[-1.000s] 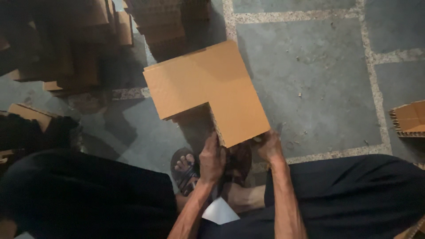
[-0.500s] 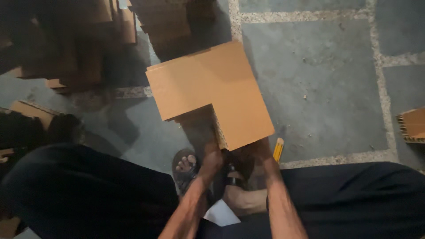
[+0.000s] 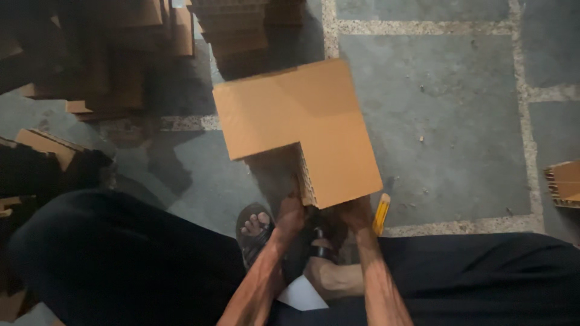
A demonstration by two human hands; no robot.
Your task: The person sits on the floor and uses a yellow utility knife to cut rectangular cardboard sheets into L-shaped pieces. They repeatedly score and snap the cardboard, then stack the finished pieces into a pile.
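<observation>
My left hand (image 3: pixel 291 215) and right hand (image 3: pixel 356 212) both grip the near end of the L-shaped honeycomb cardboard piece (image 3: pixel 302 130) held over the stone floor (image 3: pixel 447 121); gripped only there, its far end could, I judge, sag or twist loose.

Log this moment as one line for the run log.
left hand: grips L-shaped cardboard piece near end | right hand: same | yellow cutter: floor, beside right hand
</observation>
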